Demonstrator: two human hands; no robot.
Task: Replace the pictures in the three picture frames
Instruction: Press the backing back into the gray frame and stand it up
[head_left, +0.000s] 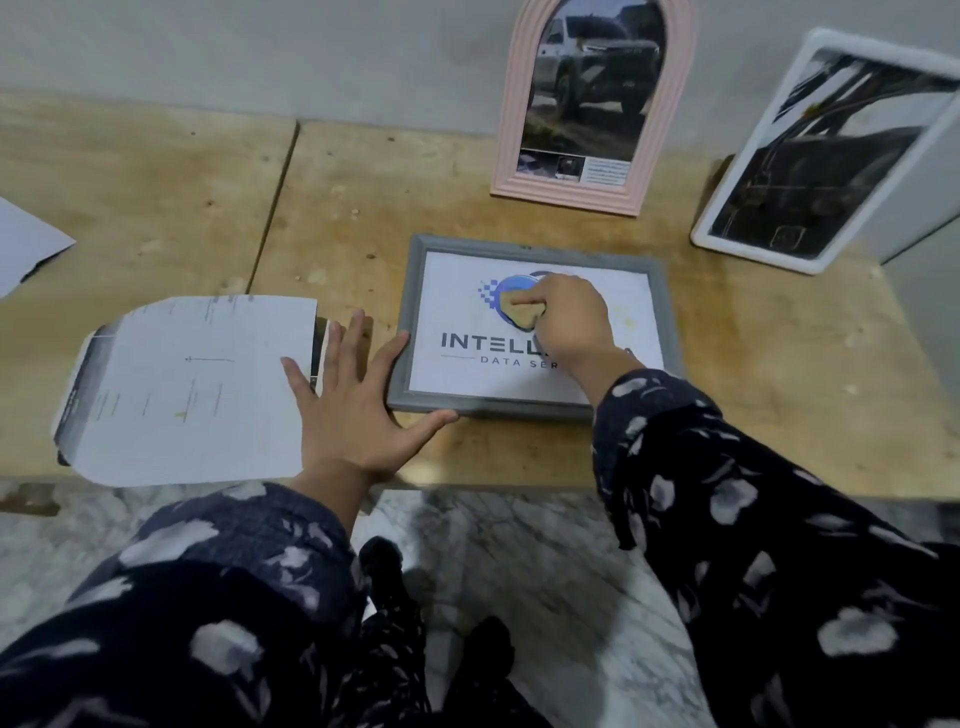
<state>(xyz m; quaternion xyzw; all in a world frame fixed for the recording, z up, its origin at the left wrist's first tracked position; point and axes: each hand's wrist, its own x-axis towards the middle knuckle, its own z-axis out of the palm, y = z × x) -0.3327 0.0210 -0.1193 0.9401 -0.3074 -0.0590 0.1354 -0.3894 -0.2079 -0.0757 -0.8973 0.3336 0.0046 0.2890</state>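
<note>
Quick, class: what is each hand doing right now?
Left hand: open, fingers spread, braced against the grey picture frame.
Right hand: holding a small tan cloth on the frame's logo picture.

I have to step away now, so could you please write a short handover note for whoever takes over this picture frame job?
Left hand: open, flat on the table, thumb and forefinger against the grey frame corner.
Right hand: pinching a small tan cloth on the logo print inside the grey frame, which lies flat.
Pink arched frame and white frame stand at the back, each holding a vehicle picture.
A cut sheet lies left of the grey frame.
Left: finish wiping, stand the grey frame up.
</note>
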